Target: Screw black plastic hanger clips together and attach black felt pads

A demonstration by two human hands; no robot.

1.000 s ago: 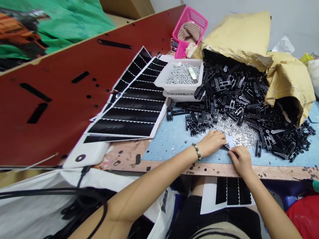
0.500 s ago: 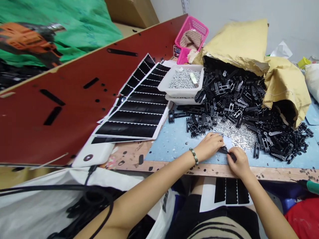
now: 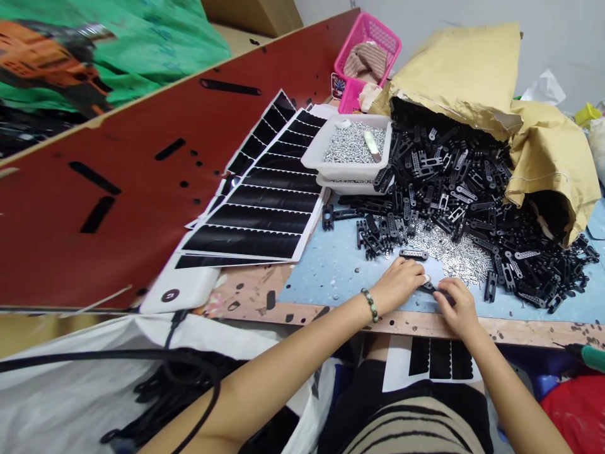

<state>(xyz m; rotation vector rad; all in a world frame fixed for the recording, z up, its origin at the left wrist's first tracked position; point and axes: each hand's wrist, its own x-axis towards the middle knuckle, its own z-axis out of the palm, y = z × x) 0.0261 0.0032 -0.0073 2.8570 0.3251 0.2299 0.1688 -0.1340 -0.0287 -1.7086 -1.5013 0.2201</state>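
My left hand is closed on one end of a small black plastic link, low over the blue mat. At the link's other end is my right hand, its thumb and fingers pinched around it. The fingers hide much of the link. Just beyond my left hand lies another black link with a row of holes. Past both hands spreads a heap of small silver metal pieces, bordered by a big pile of black links.
Stacked white tubs of silver screws stand left of the pile. Black sticker sheets lean by a red board. Paper sacks and a pink basket are behind. A green-handled tool lies at right.
My right hand's fingers have lifted and opened slightly around the link. The black link beyond my left hand shows more fully. The view has shifted a little.
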